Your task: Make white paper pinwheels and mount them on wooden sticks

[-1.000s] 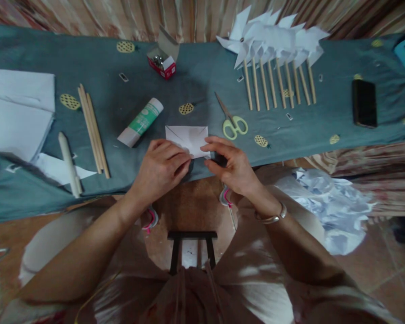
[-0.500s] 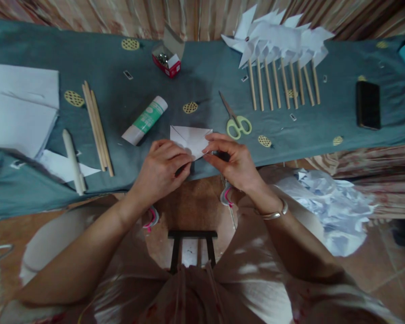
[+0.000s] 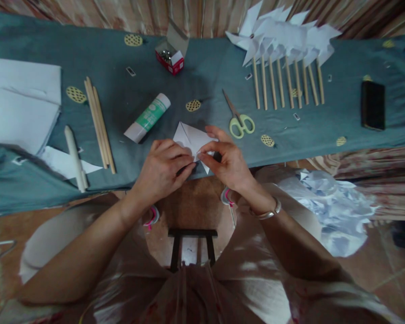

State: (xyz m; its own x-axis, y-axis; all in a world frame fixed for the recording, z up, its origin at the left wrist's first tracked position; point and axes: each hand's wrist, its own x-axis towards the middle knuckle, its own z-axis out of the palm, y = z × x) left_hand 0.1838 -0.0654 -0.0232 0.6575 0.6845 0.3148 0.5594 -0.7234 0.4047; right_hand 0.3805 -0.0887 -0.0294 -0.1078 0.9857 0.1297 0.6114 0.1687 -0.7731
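Observation:
Between my hands, at the table's near edge, is a white piece of paper [image 3: 191, 135] with a line running in from its top corner. My left hand [image 3: 165, 166] pinches its near left part between thumb and fingers. My right hand [image 3: 227, 159] grips the near right part, its thumb and index fingertip meeting close to my left fingertips; a pointed corner sticks out below them. A glue stick [image 3: 147, 118] with a green label lies just beyond my left hand. Green-handled scissors [image 3: 239, 123] lie beyond my right hand.
Paper pinwheels on sticks [image 3: 283, 40] lie in a row at the back right. A red box of metal pins [image 3: 169, 60] stands open at the back. Wooden sticks [image 3: 99, 126], a whitish rod [image 3: 74, 157] and paper sheets [image 3: 23, 112] lie left; a phone [image 3: 373, 105] lies right.
The paper has turned, so its top corner now points away and another corner shows below my right hand. My right fingertips have moved left, nearer to my left fingers.

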